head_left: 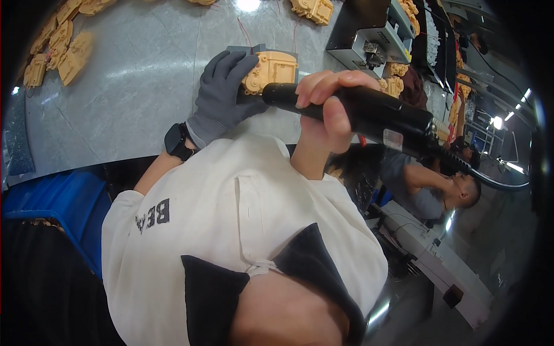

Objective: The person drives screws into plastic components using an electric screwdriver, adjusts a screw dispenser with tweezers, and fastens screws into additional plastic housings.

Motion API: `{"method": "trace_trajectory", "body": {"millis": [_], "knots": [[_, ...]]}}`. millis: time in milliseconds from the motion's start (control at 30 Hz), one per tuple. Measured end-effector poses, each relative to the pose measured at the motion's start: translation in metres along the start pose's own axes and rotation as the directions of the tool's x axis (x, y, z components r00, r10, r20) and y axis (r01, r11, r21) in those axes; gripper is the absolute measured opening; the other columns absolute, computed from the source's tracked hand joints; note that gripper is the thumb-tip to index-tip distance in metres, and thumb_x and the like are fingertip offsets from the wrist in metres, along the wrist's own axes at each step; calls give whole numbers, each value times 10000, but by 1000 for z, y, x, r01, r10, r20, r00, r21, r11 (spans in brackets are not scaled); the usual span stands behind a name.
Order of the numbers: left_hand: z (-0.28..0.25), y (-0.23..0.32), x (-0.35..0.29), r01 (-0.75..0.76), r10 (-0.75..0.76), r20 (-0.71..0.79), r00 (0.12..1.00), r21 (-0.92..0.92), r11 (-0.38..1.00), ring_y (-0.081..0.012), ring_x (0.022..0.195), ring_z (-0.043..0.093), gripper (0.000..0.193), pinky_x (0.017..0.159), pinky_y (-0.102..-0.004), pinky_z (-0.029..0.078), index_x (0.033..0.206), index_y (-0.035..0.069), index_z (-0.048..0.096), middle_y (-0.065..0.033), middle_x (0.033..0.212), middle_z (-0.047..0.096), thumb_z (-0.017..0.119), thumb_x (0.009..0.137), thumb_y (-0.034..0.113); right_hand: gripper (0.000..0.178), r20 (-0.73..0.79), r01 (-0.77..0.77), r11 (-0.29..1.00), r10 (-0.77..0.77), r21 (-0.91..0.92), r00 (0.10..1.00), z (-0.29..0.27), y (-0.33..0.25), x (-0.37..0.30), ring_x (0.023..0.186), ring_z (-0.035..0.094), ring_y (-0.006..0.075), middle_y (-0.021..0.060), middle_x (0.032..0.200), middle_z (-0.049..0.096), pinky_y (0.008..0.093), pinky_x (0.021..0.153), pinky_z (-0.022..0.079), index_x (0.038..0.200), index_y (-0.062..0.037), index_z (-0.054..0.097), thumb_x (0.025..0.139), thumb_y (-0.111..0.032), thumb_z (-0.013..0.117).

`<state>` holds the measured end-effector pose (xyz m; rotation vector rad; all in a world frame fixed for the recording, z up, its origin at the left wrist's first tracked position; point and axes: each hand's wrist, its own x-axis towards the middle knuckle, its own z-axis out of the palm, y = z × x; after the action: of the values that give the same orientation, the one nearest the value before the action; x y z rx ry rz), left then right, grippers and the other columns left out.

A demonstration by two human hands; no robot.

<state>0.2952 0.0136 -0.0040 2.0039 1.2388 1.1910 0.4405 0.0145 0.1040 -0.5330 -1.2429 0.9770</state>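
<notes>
A tan moulded plastic housing point(276, 69) with red wires rising behind it sits on a grey block-like fixture point(262, 48) on the table. My left hand point(222, 95), in a grey glove, grips the housing's left side, fingers along its far left edge and thumb at the near side. In my bare right hand point(332, 106) is a black corded electric screwdriver point(381, 112), held level with fingers wrapped round its body. Its front end lies over the near edge of the housing; whether the tip touches it is hidden.
Several more tan housings point(75, 57) lie at the far left, and another point(313, 10) at the far edge. A metal-and-black machine point(369, 43) stands to the right. Blue bins point(57, 202) are below left. Another person point(427, 184) sits at the right.
</notes>
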Motion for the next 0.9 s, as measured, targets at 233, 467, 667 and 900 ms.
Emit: {"method": "trace_trajectory", "body": {"millis": [233,467,667,900], "knots": [[4,-3,-2,48,-47,64,997,-10,999,-326,1127,448,826,945,-428,391,1294,170,437,-81,1179,507,811,567,291,320,-33,-46,996,43,-78,999,9,1,3,515,492,219,129,671,486,345,501,416,1054,0,417,745,12,499],[3,-5,-1,67,-72,97,993,53,996,-300,1083,475,837,913,-409,405,1318,197,420,-48,1149,527,793,574,277,319,25,-36,957,46,-289,999,21,7,-1,488,491,187,92,661,487,319,488,434,966,-42,390,726,87,556],[1,-6,1,37,-39,92,995,24,999,-332,1011,515,572,875,-409,420,1275,119,466,-126,1101,560,621,739,244,328,177,-5,914,84,-406,981,19,9,0,491,500,170,74,660,487,293,492,443,953,-47,385,734,106,575],[10,-7,5,18,-25,83,996,88,996,-280,994,515,793,851,-390,433,1282,186,442,-41,1081,547,786,571,243,307,158,54,889,21,-456,987,19,13,3,467,488,164,69,629,486,298,478,451,947,-34,401,729,96,574]]}}
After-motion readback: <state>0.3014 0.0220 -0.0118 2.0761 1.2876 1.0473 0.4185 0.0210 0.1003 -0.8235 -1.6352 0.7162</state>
